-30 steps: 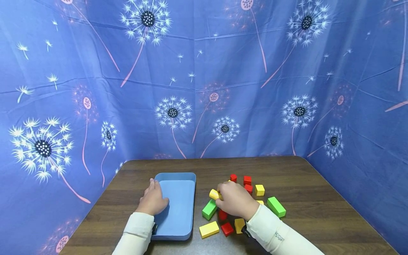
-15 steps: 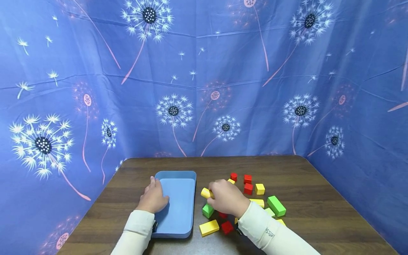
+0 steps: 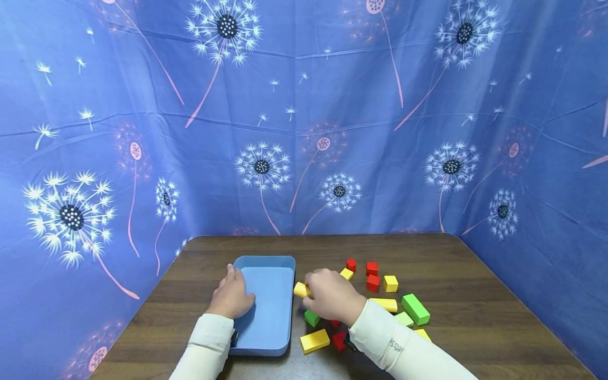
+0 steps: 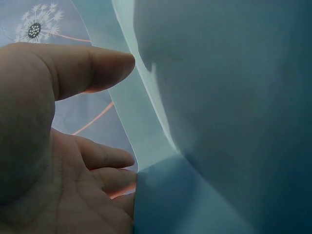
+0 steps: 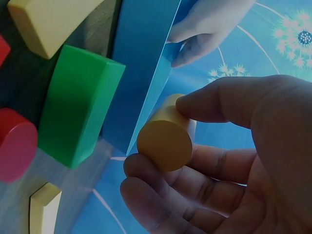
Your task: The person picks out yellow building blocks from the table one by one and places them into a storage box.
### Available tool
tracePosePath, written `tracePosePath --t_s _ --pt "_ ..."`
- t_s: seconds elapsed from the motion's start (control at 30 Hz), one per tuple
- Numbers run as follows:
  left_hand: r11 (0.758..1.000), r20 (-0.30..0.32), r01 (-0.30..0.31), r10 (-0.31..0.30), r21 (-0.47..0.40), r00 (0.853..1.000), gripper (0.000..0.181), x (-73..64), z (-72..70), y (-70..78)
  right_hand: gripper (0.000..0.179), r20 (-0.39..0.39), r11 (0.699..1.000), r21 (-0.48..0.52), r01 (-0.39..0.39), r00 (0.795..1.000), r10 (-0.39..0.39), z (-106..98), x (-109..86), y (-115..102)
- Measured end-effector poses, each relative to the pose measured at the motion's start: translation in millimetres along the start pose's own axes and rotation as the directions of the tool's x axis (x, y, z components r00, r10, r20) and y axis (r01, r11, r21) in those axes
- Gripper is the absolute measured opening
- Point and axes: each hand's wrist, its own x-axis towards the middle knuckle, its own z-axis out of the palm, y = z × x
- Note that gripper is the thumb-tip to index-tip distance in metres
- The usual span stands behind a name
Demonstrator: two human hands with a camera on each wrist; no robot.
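Observation:
In the head view, my right hand (image 3: 334,296) pinches a yellow cylinder block (image 3: 301,290) just off the blue tray's right rim. The right wrist view shows its round end (image 5: 165,145) between thumb and fingers. My left hand (image 3: 231,294) holds the left side of the blue tray (image 3: 292,316), its thumb on the inner side and its other fingers along the outside. In the left wrist view, that thumb (image 4: 109,68) overlaps the tray wall (image 4: 127,117). Under the right hand, a green block (image 3: 312,317) is partly hidden.
Right of the tray lie a yellow block (image 3: 314,342), red blocks (image 3: 372,284), a yellow cube (image 3: 391,284), another yellow cylinder (image 3: 383,304) and a green block (image 3: 415,309). A blue dandelion-print cloth (image 3: 294,200) hangs behind the brown table (image 3: 494,327).
My right hand has moved left toward the tray with the yellow cylinder, uncovering several blocks behind it. The left hand has stayed at the tray's left side.

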Motion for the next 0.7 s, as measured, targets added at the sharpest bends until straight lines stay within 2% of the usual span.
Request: tracePosePath --t_s 0.33,0.7 --pt "1.0 -0.013 -0.003 0.003 0.003 1.0 0.085 -2.0 -0.3 1.2 0.019 0.02 1.0 0.0 0.024 1.0 -0.024 4.7 4.1 -9.6" --pt "1.0 -0.01 0.006 -0.006 -0.007 1.0 0.085 -3.8 -3.5 3.2 0.028 0.016 0.996 -0.057 0.069 0.998 -0.068 7.8 12.1 -21.5"
